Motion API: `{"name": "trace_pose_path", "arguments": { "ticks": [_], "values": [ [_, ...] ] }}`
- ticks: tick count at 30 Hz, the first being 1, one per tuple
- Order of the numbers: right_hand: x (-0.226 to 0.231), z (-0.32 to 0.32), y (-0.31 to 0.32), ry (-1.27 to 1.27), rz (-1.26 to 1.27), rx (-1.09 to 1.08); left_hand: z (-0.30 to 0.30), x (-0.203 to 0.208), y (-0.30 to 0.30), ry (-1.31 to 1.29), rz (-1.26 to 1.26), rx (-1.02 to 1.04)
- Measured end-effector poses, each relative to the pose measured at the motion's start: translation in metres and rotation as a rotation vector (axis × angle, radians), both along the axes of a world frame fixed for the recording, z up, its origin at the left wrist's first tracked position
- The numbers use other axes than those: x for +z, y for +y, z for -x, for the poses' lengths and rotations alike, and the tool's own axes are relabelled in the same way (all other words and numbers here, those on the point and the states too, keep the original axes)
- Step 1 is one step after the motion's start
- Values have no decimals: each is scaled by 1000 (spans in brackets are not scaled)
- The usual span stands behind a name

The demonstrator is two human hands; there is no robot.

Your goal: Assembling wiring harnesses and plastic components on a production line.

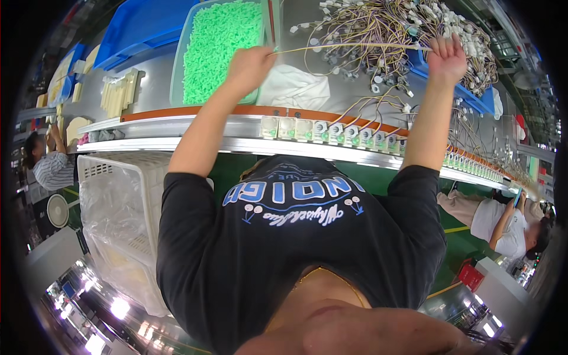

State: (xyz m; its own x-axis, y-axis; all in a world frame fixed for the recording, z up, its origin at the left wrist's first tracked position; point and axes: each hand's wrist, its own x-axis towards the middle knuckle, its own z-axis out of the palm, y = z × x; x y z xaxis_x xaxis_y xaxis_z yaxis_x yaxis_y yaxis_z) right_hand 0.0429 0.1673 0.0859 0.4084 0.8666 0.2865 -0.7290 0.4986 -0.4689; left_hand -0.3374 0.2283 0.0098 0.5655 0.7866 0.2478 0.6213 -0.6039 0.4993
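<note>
A thin yellowish wire (349,45) is stretched nearly level above the bench, running from one of my hands to the other. My left hand (251,68) is closed on its left end, by the right rim of a clear bin (177,77) full of small bright green pieces (219,53). At the other end my right hand (447,59) has its fingers curled at the wire, close to a white connector; the exact grip is partly hidden. Behind and beside my right hand lies a large tangled heap of wires (378,26) with white connectors.
A white cloth (296,87) lies beside the green bin. Square white housings (337,131), several wired, line the bench's front rail. Blue trays (148,29) and cream strips (120,92) are at left. A white crate (118,207) stands below; people sit at both sides.
</note>
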Motion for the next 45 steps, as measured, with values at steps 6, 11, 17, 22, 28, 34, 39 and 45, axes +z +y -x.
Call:
{"name": "trace_pose_path", "arguments": {
  "ticks": [6, 11, 17, 22, 28, 34, 39, 45],
  "values": [
    [-76, 10, -39, -2012, 1142, -228, 28, 16, -28, -241, 791, -200],
    [-80, 133, -39, -2302, 381, -307, -14, 2, -49, -304, 1015, -41],
    [-63, 209, -41, -1680, 497, 73, -34, -19, -46, -476, 661, -28],
    [-80, 209, -51, -1307, 475, 245, -22, -9, -61, -493, 854, -117],
    [-78, 204, -55, -1365, 604, 278, -13, -5, -73, -351, 545, -280],
    [-63, 216, -75, -1853, 162, -115, -15, 2, -74, -119, 569, -184],
    [-56, 208, -75, -2102, 43, 8, -15, 8, -72, -112, 669, -371],
    [-50, 192, -79, -1846, 385, 138, 0, 5, -76, -83, 236, -448]
  ]
}}
